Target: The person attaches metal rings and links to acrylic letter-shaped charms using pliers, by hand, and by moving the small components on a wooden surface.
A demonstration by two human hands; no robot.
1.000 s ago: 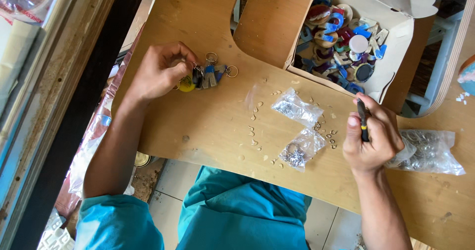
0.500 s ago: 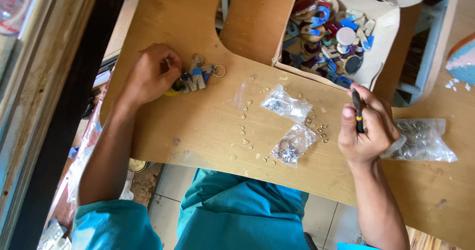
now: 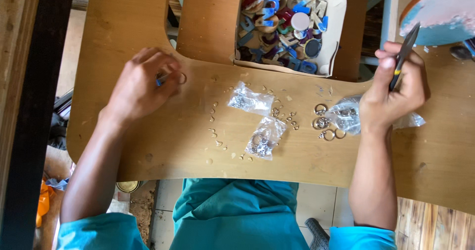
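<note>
The desk (image 3: 148, 146), a plywood top with a cut-out, is carrying everything. At its far edge a box (image 3: 336, 12) is sitting, packed with coloured letters and round charms. Nearer the person, two small clear bags (image 3: 250, 101) of metal fittings are lying near the middle, with a third bag (image 3: 346, 116) just beside the right hand (image 3: 396, 89). Loose rings (image 3: 321, 124) are lying scattered beside that bag, and tiny links are strewn between the bags.

The right hand is resting over the third bag, its grip wrapped around dark pliers (image 3: 403, 54) with a yellow band, tip pointing away. The left hand (image 3: 136, 89) is lying on the desk well apart from it, fingers pinched together on a keychain piece (image 3: 170, 77): a ring and a blue bit are showing, the rest probably hidden under the fingers.

That piece looks light, stiff and smooth, so liable to slip; the ring's rim seems the surest spot for a pinch.
</note>
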